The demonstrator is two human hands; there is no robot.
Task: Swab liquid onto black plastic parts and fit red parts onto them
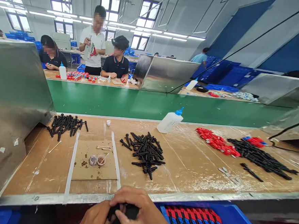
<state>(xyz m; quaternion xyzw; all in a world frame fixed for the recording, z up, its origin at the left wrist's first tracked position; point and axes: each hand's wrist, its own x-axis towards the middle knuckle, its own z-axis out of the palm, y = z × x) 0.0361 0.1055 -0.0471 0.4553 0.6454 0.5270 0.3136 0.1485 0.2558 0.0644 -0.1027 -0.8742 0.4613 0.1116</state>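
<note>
At the table's front edge my left hand [97, 216] and my right hand [142, 210] are close together, both with curled fingers. Between them shows a small black part [113, 211], mostly covered by the fingers; its full shape is hidden. Beyond my hands lies a cardboard mat [94, 174] between two white tape strips, bearing a small cup of brown stuff [101, 160], a second small cup [93, 160] and several cotton swabs [103, 147]. A pile of black plastic stems [148, 151] is right of the mat; another pile of similar black pieces [66, 124] lies at the back left.
A white bottle with blue tip [169, 123] stands behind the middle pile. Red parts [217, 141] and long black parts [261, 157] lie right. Below the edge, a blue bin [236, 220] holds red-and-black pieces. A metal panel [11, 116] rises left. People work at the opposite bench.
</note>
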